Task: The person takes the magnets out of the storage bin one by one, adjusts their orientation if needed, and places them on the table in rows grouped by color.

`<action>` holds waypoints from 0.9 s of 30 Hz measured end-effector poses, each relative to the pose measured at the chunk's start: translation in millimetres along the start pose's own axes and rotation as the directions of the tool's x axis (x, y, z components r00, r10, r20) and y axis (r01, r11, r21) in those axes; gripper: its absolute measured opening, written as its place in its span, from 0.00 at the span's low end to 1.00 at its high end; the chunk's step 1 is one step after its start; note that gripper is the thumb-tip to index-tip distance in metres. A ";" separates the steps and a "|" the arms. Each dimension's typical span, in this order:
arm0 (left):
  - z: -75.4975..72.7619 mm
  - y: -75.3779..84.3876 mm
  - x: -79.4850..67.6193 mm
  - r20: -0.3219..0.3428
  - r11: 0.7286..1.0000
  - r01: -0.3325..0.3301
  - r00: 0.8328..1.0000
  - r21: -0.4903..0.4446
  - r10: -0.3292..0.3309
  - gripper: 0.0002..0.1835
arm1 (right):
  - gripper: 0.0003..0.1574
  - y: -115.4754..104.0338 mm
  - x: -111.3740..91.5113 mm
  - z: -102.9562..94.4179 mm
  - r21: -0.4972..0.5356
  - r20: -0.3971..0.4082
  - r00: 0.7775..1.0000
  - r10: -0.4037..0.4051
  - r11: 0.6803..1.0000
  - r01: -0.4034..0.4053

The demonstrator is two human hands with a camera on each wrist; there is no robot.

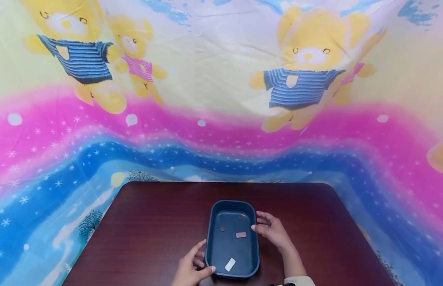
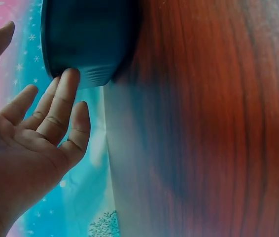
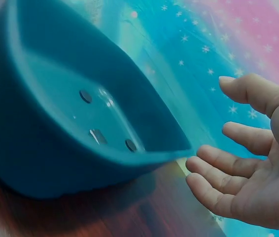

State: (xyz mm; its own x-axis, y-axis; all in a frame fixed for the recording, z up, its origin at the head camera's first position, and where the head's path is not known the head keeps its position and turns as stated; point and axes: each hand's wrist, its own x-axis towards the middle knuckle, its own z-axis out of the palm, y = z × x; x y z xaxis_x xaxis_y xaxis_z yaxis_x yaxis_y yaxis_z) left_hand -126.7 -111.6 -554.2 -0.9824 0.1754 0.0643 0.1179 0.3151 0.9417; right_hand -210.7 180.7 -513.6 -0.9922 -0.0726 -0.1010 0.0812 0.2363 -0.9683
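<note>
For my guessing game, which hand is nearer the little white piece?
Left. The left hand is at the tray's left side, thumb about level with the white piece; the right hand is by the right side, farther forward.

Smooth plastic is seen in the tray (image 1: 240, 252) between the left fingers (image 1: 196, 249) and right fingers (image 1: 270, 219), its floor faintly glossy. Beneath the fingers, a sheen over streaked, wood-like grain is shown by the table (image 1: 153, 230); beyond them, creased cloth is seen in the backdrop (image 1: 214, 87).
</note>
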 end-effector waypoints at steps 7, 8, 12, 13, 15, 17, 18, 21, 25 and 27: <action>1.9 -3.5 1.7 0.030 0.999 0.035 0.999 -0.016 -0.035 0.45 | 0.37 -2.3 9.6 9.0 -0.049 -0.024 0.998 -0.062 0.997 0.061; 2.2 -3.8 1.9 0.037 0.999 0.036 0.999 -0.018 -0.035 0.45 | 0.37 -3.2 10.5 9.9 -0.047 -0.022 0.998 -0.067 0.997 0.065; 4.4 -5.1 2.1 0.049 0.999 0.040 0.998 -0.034 -0.039 0.43 | 0.37 -8.3 15.8 15.9 -0.034 0.008 0.997 -0.071 0.997 0.071; 5.2 -5.4 2.1 0.049 0.998 0.041 0.998 -0.037 -0.039 0.43 | 0.37 -9.5 17.4 17.9 -0.031 0.013 0.997 -0.070 0.997 0.071; 7.0 -6.0 2.1 0.052 0.998 0.035 0.998 -0.047 -0.033 0.44 | 0.36 -11.6 21.0 21.8 -0.025 0.020 0.998 -0.065 0.998 0.065; 9.0 -6.2 1.9 0.060 0.998 0.021 0.998 -0.066 -0.017 0.45 | 0.36 -13.0 24.6 25.6 -0.018 0.026 0.998 -0.052 0.998 0.053; 9.8 -6.1 1.7 0.064 0.997 0.010 0.998 -0.072 -0.006 0.45 | 0.36 -13.5 26.4 27.5 -0.009 0.031 0.998 -0.046 0.999 0.047; 11.7 -5.6 0.8 0.074 0.995 -0.018 0.997 -0.101 0.025 0.45 | 0.38 -15.0 31.8 33.2 0.029 0.054 0.998 -0.020 0.999 0.018; 13.5 -5.8 0.8 0.082 0.993 -0.034 0.996 -0.115 0.044 0.44 | 0.39 -15.9 37.3 43.1 0.045 0.059 0.997 0.039 0.998 -0.042; 14.2 -6.4 1.6 0.088 0.993 -0.038 0.995 -0.115 0.049 0.44 | 0.39 -14.7 39.1 49.1 0.015 0.037 0.996 0.077 0.997 -0.077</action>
State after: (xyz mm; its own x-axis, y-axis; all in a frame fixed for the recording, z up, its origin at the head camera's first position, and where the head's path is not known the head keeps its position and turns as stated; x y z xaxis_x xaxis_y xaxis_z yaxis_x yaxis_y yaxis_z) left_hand -127.0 -100.1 -564.8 -0.9589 0.2720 0.0808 0.1381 0.1986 0.9703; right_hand -246.1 126.7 -514.5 -0.9789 -0.0899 -0.1833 0.1591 0.2268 -0.9609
